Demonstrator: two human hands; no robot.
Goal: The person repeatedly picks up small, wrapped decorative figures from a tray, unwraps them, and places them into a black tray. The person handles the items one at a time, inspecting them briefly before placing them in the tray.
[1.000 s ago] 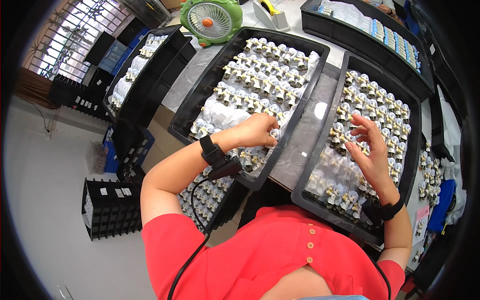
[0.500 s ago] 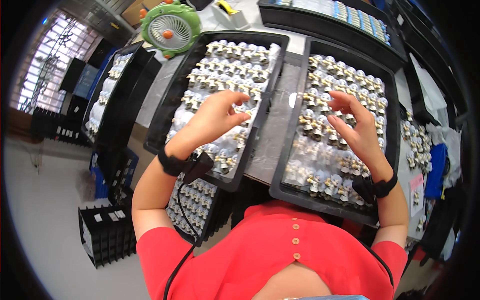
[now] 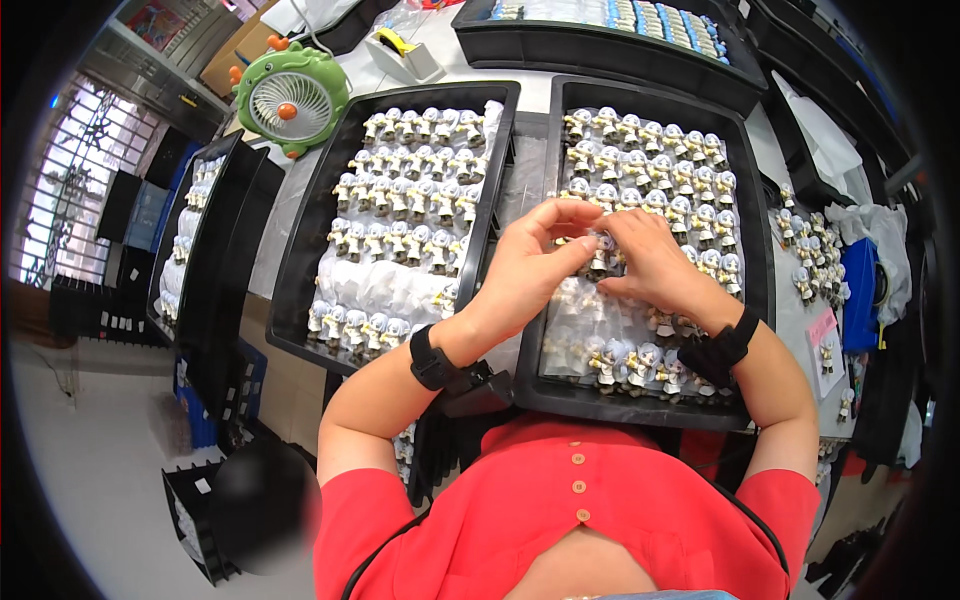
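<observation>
Over the middle of the right black tray (image 3: 645,408), my two hands come close together around a small figurine (image 3: 604,257) with pale hair and a white and gold outfit. My right hand (image 3: 655,260) has its thumb and forefinger curled about it from the right. From the left, my left hand (image 3: 535,262) reaches to it with a bent thumb and fingers, a gap showing between them. Whether the figurine stands on the tray or is lifted, I cannot tell. Matching figurines (image 3: 675,215) stand in rows there, some under clear film (image 3: 580,310).
Left of it lies another black tray (image 3: 285,325) with rows of the same figurines and white wrapping. A green fan (image 3: 290,100) and a tape dispenser (image 3: 405,57) stand behind. More figurines (image 3: 815,255) lie at the right, beside a blue object (image 3: 860,295).
My left hand has moved right, from above the left tray to the right tray. My right hand has shifted left, and the two now nearly meet. The view has shifted slightly.
</observation>
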